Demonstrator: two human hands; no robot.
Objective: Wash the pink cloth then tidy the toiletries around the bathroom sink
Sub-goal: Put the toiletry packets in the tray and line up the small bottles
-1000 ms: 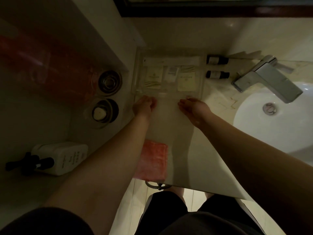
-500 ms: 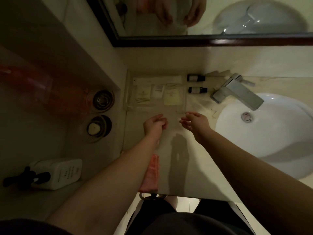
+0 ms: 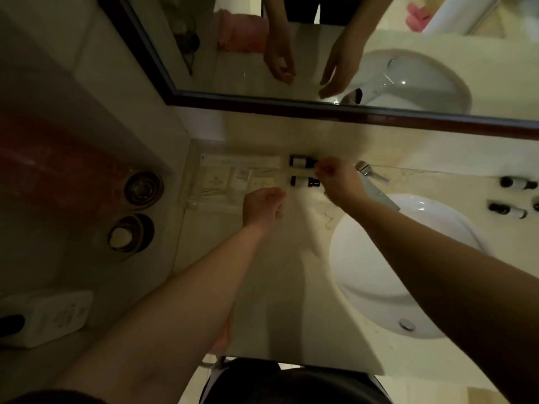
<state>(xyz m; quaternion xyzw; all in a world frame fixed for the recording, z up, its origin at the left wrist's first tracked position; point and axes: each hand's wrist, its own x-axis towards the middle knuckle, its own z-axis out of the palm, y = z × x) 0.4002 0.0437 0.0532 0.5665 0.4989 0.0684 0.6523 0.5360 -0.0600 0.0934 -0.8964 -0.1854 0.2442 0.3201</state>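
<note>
While only the head view is on offer, it settles the relation that matters: the right hand [image 3: 335, 176] is the nearer one to the two small dark bottles, and its fingers [image 3: 320, 170] sit at their cap ends. Both bottles lie on their sides on the pale surface [image 3: 291, 272], long axes running left to right, white-labelled bodies stretching leftward away from the fingers. The rear bottle [image 3: 300, 162] lies directly to the left of the curled fingertips, which meet its cap end; they look pinched together there, though blur keeps me from saying whether they truly clamp the cap or only touch it. The front bottle [image 3: 304, 181] lies parallel, just nearer the person, its cap tucked below the same knuckles. The left hand [image 3: 262, 207] hovers further toward the person and to the left, fingers loosely curled and holding nothing, just beside the clear tray [image 3: 194, 182] of sachets, whose near right corner it overlaps. My guess is that the coming move is a lift or slide of the rear bottle, drawn along its own axis. The pink cloth [image 3: 224, 333] lies well back from both sets of fingers, at the near edge of the surface, mostly hidden under the left forearm. To the right of the right wrist are the tap [image 3: 370, 170] and the sink [image 3: 379, 281], with more small bottles [image 3: 516, 183] beyond.
</note>
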